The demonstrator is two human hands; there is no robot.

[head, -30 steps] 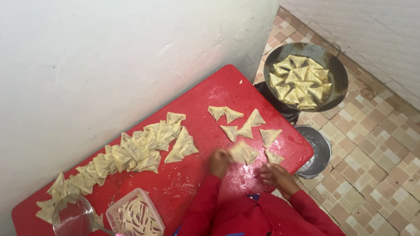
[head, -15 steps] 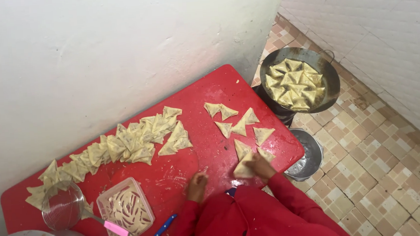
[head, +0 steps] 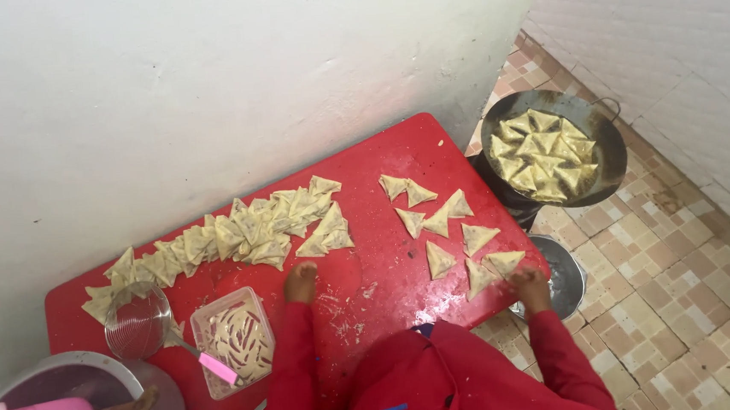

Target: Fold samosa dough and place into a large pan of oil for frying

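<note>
Triangular dough parcels (head: pixel 470 236) lie loose on the red table (head: pixel 412 146) near its right edge, and the right hand (head: pixel 527 281) reaches the closest ones there, fingers curled over a parcel's corner; whether it truly grips I cannot tell. The left hand (head: pixel 301 280) rests on the table just below a long heap of parcels (head: pixel 238 231), fingers bent down, holding nothing. A wok (head: pixel 549 145) of parcels stands on the tiled floor (head: pixel 688 294) beyond the table.
</note>
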